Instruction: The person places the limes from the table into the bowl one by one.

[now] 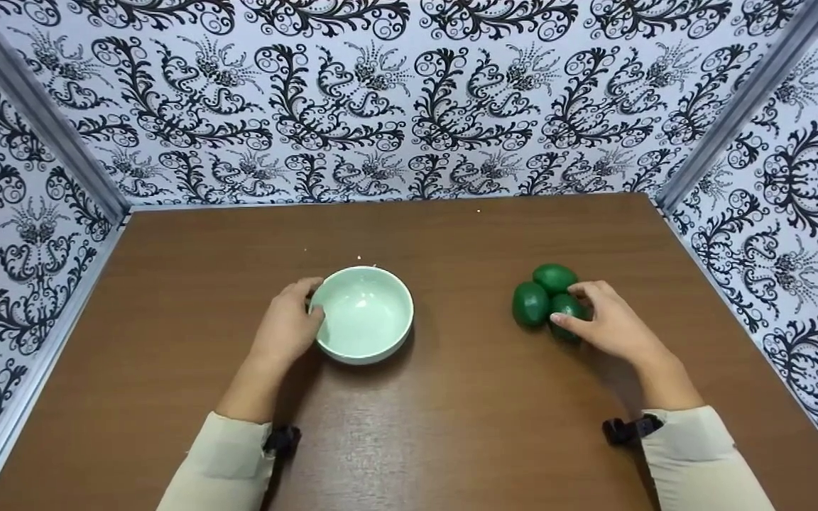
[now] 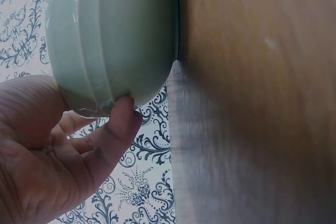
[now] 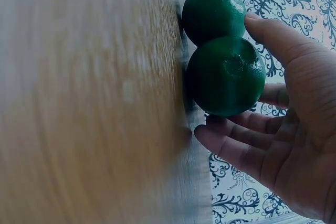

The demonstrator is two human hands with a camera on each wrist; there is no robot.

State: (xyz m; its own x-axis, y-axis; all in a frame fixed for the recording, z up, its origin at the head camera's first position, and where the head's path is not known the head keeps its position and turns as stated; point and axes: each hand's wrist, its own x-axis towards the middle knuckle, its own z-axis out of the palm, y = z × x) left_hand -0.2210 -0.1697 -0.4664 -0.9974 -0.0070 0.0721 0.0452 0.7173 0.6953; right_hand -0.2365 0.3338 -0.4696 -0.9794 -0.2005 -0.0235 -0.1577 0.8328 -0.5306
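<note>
A pale green bowl (image 1: 365, 319) stands upright on the brown table, its inside bare. My left hand (image 1: 288, 319) grips its left side, thumb over the rim and fingertips against the outer wall. The left wrist view shows the bowl (image 2: 121, 35) from the side, with my left hand (image 2: 58, 150) at its rim. To the right, three dark green, egg-shaped avocados lie touching: a far one (image 1: 554, 277), a left one (image 1: 530, 304) and a near one (image 1: 566, 306). My right hand (image 1: 611, 319) is around the near avocado (image 3: 226, 77), fingers spread and loosely bent.
The wooden table (image 1: 451, 411) is bounded by walls of black-and-white scroll pattern (image 1: 409, 92) at the back and both sides. Tiny white specks (image 1: 359, 257) lie behind the bowl. Dark wrist cameras sit at both cuffs.
</note>
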